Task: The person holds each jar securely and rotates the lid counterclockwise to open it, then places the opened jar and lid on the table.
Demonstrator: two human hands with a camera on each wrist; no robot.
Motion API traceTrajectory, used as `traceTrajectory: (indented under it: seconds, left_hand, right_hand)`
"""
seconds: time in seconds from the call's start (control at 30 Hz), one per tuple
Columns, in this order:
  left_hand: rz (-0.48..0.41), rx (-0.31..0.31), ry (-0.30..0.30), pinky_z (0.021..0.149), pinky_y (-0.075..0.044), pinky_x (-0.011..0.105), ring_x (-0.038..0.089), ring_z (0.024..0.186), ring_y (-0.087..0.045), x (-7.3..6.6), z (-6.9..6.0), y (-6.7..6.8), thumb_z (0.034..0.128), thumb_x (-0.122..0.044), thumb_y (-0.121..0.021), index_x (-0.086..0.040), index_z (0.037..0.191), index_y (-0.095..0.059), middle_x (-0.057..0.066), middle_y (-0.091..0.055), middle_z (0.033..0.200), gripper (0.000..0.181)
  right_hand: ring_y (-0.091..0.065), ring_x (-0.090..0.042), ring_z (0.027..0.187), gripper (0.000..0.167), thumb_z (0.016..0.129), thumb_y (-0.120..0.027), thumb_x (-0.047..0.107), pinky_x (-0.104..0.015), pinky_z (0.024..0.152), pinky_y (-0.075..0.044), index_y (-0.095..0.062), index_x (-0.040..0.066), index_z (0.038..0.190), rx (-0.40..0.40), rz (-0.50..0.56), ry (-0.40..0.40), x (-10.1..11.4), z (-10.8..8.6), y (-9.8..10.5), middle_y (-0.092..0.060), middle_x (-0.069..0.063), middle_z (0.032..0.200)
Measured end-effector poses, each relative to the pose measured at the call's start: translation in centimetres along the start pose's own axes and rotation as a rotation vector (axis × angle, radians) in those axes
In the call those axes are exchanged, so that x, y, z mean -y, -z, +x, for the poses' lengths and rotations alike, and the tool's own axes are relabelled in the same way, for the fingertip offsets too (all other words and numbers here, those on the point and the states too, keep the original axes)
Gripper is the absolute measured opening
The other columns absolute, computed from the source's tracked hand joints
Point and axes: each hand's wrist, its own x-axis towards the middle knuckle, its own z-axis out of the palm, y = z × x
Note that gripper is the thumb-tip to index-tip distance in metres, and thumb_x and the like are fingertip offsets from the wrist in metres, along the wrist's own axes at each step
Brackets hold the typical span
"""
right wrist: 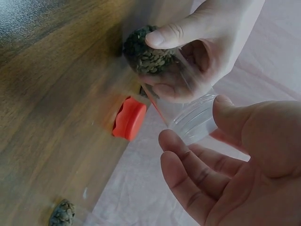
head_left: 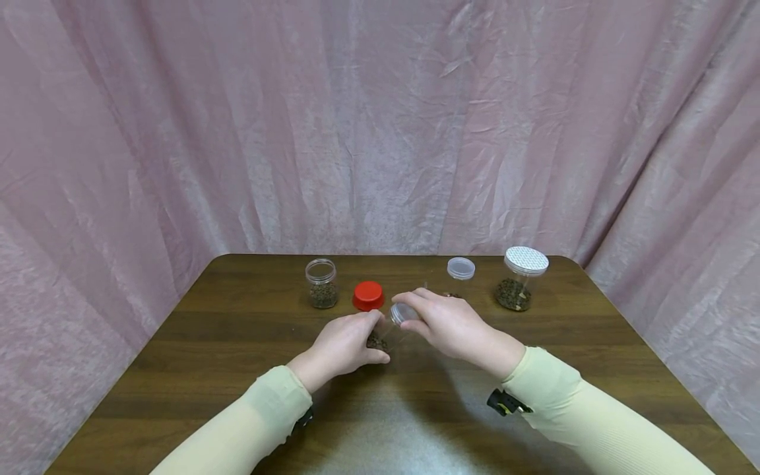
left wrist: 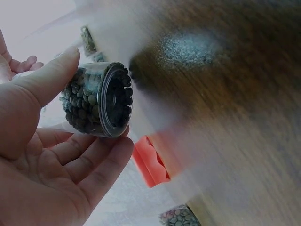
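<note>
A clear jar [left wrist: 87, 101] with small dark pellets at its bottom is tilted, its mouth end toward the right. My left hand [head_left: 347, 346] grips it near the base, thumb on one side and fingers on the other. On its other end is a clear lid [right wrist: 195, 123], which my right hand [head_left: 448, 326] pinches between thumb and fingertips. In the right wrist view, the pellets [right wrist: 150, 52] lie by the left thumb.
Behind the hands stand an open jar of pellets [head_left: 322, 290], a red cap [head_left: 368, 295], a clear lid [head_left: 460, 267] on a partly hidden jar, and a jar with a white patterned lid [head_left: 526, 259] at the right. A pink curtain hangs behind the table.
</note>
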Motion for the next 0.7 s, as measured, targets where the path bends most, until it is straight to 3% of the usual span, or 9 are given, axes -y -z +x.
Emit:
traceTrajectory:
  seconds: [0.5, 0.7]
  left_hand:
    - [0.004, 0.004, 0.007, 0.084, -0.059, 0.045, 0.020, 0.092, -0.071, 0.06, 0.04, -0.04, 0.0853, -0.036, -0.098, -0.012, 0.125, -0.068, -0.002, -0.074, 0.108, 0.056]
    - [0.006, 0.004, 0.003, 0.083, -0.059, 0.044, 0.019, 0.091, -0.070, -0.09, 0.01, 0.05, 0.0853, -0.036, -0.098, -0.012, 0.125, -0.068, -0.002, -0.073, 0.107, 0.055]
  right_hand:
    - [-0.076, -0.024, 0.109, 0.047, 0.099, -0.085, 0.021, -0.052, 0.081, -0.062, -0.068, 0.017, 0.143, -0.036, 0.022, 0.033, -0.34, -0.27, -0.18, -0.074, -0.002, 0.131]
    - [-0.075, -0.023, 0.106, 0.049, 0.099, -0.085, 0.024, -0.051, 0.081, -0.062, -0.068, 0.018, 0.144, -0.030, 0.026, 0.029, -0.32, -0.37, 0.00, -0.073, -0.001, 0.131]
